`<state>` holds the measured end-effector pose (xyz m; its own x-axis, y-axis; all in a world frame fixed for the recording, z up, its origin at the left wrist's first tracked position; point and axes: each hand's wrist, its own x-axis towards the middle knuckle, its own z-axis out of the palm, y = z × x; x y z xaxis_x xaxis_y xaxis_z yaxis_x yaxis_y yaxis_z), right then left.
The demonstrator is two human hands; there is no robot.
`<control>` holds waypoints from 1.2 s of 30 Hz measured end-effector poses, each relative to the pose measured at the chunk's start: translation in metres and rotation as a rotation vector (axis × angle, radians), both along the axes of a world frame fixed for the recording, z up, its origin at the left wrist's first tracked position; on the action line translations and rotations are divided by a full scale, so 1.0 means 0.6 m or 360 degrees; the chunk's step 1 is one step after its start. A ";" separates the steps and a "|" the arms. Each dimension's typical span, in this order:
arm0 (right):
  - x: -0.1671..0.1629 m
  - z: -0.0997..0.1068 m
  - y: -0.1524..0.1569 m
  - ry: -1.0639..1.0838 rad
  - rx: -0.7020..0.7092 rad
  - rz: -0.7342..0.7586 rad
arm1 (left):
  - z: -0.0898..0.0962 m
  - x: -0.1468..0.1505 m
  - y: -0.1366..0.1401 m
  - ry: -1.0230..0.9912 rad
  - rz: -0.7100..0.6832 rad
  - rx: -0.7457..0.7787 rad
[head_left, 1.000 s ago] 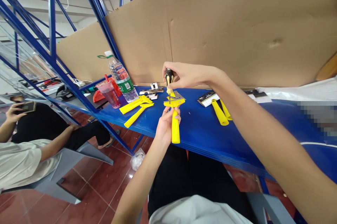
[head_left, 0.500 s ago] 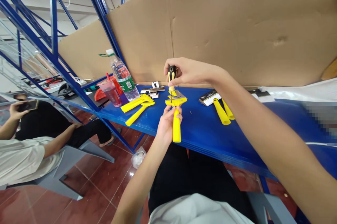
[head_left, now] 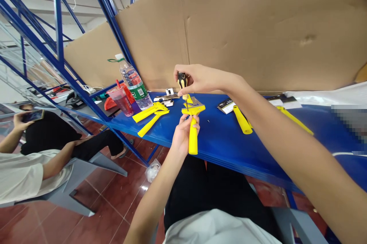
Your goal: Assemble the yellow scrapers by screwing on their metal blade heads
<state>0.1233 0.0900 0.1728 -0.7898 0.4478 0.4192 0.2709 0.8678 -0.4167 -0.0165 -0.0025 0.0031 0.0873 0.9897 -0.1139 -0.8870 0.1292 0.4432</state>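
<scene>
My left hand (head_left: 181,134) is closed around the handle of a yellow scraper (head_left: 193,140), holding it upright over the front of the blue table. The scraper's wide head carries a flat metal plate (head_left: 195,101). Above it, my right hand (head_left: 195,77) grips a black and cream screwdriver (head_left: 182,80) from the top. The screwdriver's shaft points down at the scraper's head; whether its tip sits in a screw is too small to tell. Two yellow scrapers (head_left: 150,113) lie to the left of my hands. A tiny screw (head_left: 208,121) rests on the table to the right.
Behind the left scrapers stand a water bottle (head_left: 138,87) and a pink cup (head_left: 122,101). More yellow handles (head_left: 243,120) and a blade packet (head_left: 226,105) lie right on the blue table (head_left: 223,140). Cardboard (head_left: 243,30) walls the back. A seated person (head_left: 51,133) holds a phone at left.
The screwdriver's handle has tilted slightly to the left along with my right hand. My left hand keeps its hold on the scraper. The view has shifted a little.
</scene>
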 end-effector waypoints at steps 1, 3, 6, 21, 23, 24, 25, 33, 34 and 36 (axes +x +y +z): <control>-0.001 -0.002 0.000 -0.0007 -0.0006 -0.0009 | 0.000 0.000 0.000 0.0010 0.0005 -0.0004; 0.000 -0.004 0.000 -0.0023 -0.0066 -0.0012 | 0.000 0.000 0.001 0.0028 0.0020 -0.0016; 0.004 -0.003 -0.003 -0.0020 -0.0164 0.0039 | 0.000 -0.001 0.002 0.0024 0.0029 -0.0013; 0.017 0.003 0.000 0.0011 -0.0203 0.0061 | -0.003 -0.001 0.002 -0.0016 0.0012 0.0001; 0.019 0.007 -0.002 0.0008 -0.0211 0.0065 | -0.003 -0.001 0.002 -0.0027 0.0018 -0.0007; 0.018 0.008 -0.001 0.0008 -0.0192 0.0053 | -0.002 0.000 0.002 -0.0029 0.0022 -0.0010; 0.016 0.008 0.000 0.0006 -0.0167 0.0040 | -0.003 0.000 0.001 -0.0023 0.0026 -0.0013; 0.003 0.010 -0.004 -0.0085 0.0054 -0.0060 | -0.004 -0.002 0.003 0.0000 -0.0025 0.0013; 0.004 0.012 -0.007 -0.0076 0.0082 -0.0085 | -0.004 -0.002 0.003 -0.0003 -0.0024 0.0035; 0.009 0.018 -0.010 -0.0019 0.0128 -0.0129 | -0.004 -0.002 0.002 0.0011 -0.0008 0.0079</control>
